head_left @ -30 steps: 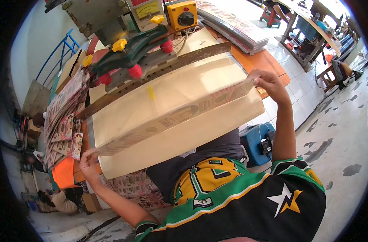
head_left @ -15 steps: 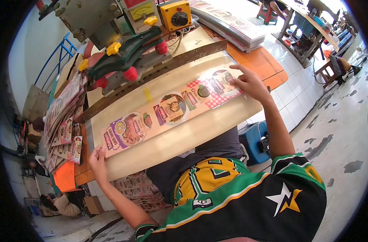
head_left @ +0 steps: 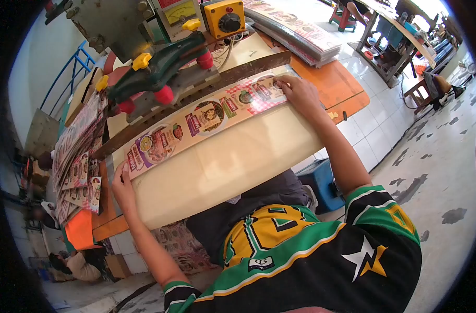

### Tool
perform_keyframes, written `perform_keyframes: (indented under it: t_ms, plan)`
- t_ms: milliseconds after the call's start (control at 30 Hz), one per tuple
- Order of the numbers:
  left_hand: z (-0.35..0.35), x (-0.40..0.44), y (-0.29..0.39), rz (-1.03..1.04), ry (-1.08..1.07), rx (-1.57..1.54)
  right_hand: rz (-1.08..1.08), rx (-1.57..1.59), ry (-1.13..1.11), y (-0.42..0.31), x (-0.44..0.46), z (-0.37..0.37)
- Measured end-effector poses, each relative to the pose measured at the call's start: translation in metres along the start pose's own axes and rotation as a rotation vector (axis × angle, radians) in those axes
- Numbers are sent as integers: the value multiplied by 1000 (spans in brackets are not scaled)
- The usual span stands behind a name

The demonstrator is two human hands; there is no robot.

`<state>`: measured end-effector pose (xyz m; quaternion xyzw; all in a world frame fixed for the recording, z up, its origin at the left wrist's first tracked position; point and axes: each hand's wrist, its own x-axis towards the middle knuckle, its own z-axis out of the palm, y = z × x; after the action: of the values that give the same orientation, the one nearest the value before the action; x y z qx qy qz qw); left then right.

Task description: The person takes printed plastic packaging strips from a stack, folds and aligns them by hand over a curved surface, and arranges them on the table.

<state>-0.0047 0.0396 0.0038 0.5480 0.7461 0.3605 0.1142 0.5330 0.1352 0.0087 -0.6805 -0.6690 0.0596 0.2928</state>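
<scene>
A long, glossy printed strip (head_left: 188, 127) with food pictures lies across a cream sheet (head_left: 225, 164), its far edge close along a rusty metal bar (head_left: 183, 104). My left hand (head_left: 123, 189) pinches the strip's left end between thumb and fingers. At the opposite end, my right hand (head_left: 302, 96) has its fingers curled on the strip's corner. The cream sheet's near part hangs over my lap. Beyond the bar sits a dark green machine bracket (head_left: 154, 75) with red feet and yellow knobs.
Stacked printed sheets (head_left: 81, 151) lean at the left beside an orange sheet (head_left: 81, 229). A yellow control box (head_left: 225, 20) and a thick pile of prints (head_left: 295, 31) stand at the back. A blue container (head_left: 321, 185) is below right. Another person (head_left: 81, 266) sits at lower left.
Both hands have moved the printed strip away from my body, up toward the metal bar. More of the cream sheet shows in front of it. My right hand's fingers are more curled.
</scene>
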Motion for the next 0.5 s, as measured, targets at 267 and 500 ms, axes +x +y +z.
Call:
perform_keyframes:
  t_ms: [267, 500]
  plan:
    - [-1, -3, 7, 84, 55, 14, -48, -70, 66, 10, 2, 9]
    - [-1, -4, 6, 69, 66, -23, -8, -41, 27, 5, 1, 6]
